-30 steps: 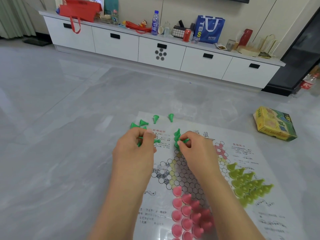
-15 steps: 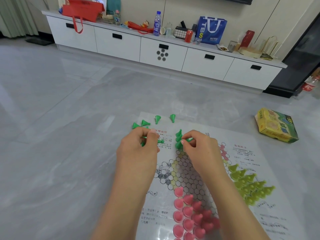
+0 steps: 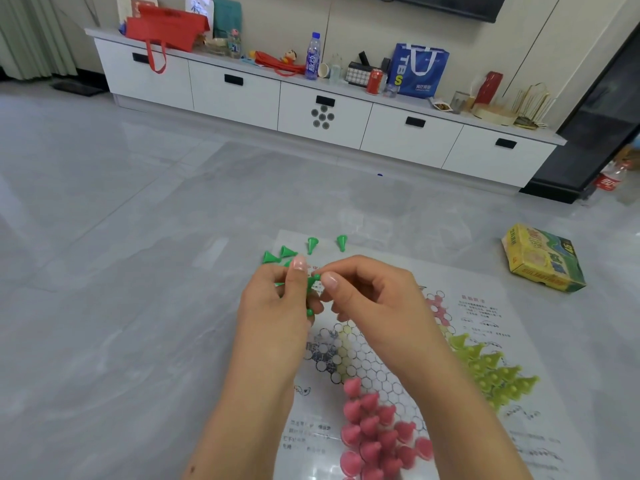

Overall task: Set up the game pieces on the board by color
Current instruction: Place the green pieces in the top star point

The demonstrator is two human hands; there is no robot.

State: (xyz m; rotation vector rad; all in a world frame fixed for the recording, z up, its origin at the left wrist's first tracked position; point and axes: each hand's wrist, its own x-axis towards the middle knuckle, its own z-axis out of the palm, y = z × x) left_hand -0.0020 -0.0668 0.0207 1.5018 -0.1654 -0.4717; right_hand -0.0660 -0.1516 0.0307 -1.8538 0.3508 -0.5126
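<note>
Over the board's (image 3: 485, 306) far edge, the left hand (image 3: 277, 306) grips green pieces (image 3: 313, 281); the right hand (image 3: 374, 299) pinches one of them.

The room is bright and evenly lit — soft, diffuse light with no hard shadows. The glossy grey floor (image 3: 138, 306) carries pale, smeared reflections, strongest in the left half and in a band before the white cabinet (image 3: 325, 109). A whitish glare patch lies on the laminated board (image 3: 485, 306) at its near edge, among the pink pieces (image 3: 377, 434). Those pieces and the yellow-green pieces (image 3: 491, 372) look soft and smeared, while the cabinet top stays fairly crisp. Wide-angle distortion bends lines at the borders — the cabinet slopes down to the right and the dark door frame (image 3: 606, 109) leans.
</note>
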